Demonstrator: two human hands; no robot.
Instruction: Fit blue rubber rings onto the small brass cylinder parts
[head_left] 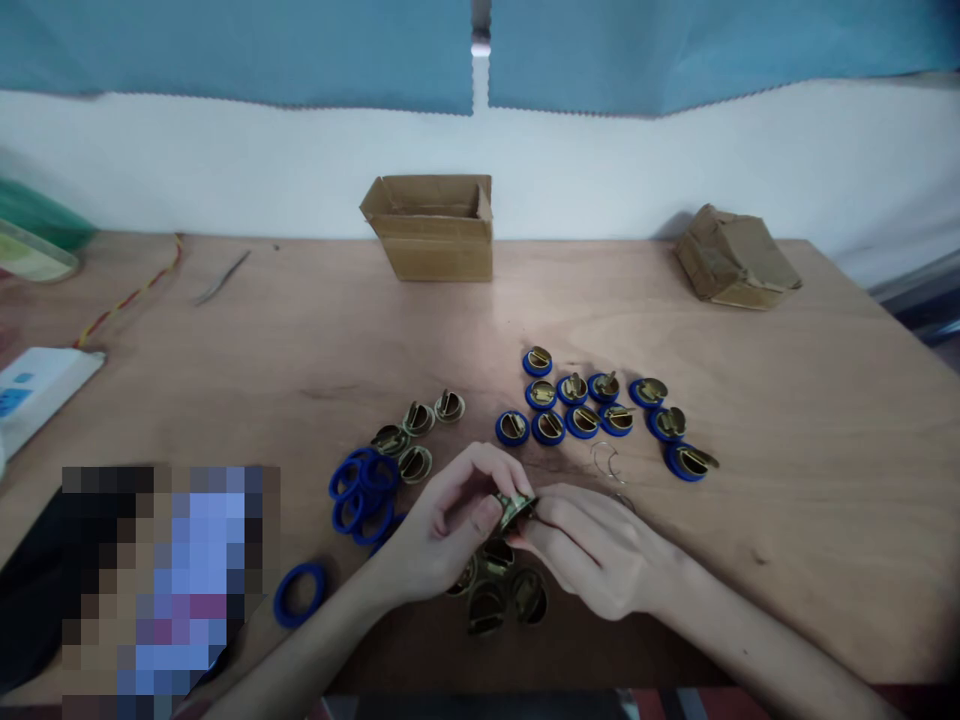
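Note:
My left hand (442,530) and my right hand (592,545) meet over the near middle of the wooden table (787,480), both pinching one small brass disc part (514,508) between their fingertips. Under the hands lie several more bare brass parts (499,595). To the left sits a pile of blue rubber rings (364,490), with one loose blue ring (300,594) nearer me. A few bare brass parts (420,425) lie behind the ring pile. Beyond my right hand stands a group of brass parts fitted with blue rings (592,410).
An open cardboard box (431,230) stands at the back centre and a closed one (735,262) at the back right. Tweezers (221,278) and a red-yellow cord (127,298) lie at the back left, a white packet (37,390) on the left edge. Thin wire rings (607,462) lie near my right hand.

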